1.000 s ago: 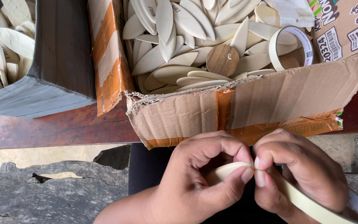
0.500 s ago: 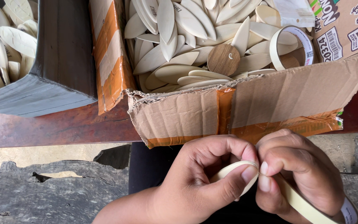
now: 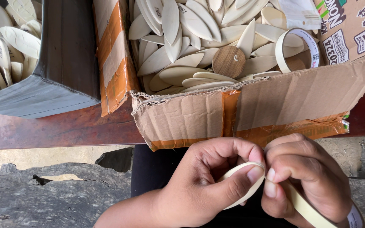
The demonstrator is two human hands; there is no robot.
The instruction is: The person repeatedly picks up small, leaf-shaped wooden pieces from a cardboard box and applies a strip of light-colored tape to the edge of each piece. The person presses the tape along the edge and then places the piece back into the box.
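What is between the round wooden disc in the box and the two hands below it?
In the head view, the box's torn cardboard wall stands between the disc and the left hand and right hand, which hold a pale strip.

The tape roll (image 3: 317, 211) runs off the bottom edge, most of it covered by the right hand (image 3: 305, 181). The left hand (image 3: 208, 185) hides the pale strip's (image 3: 243, 169) lower curve. The cardboard box (image 3: 241, 114) is cut at the top, and its front wall hides the lower wooden pieces (image 3: 182, 25).
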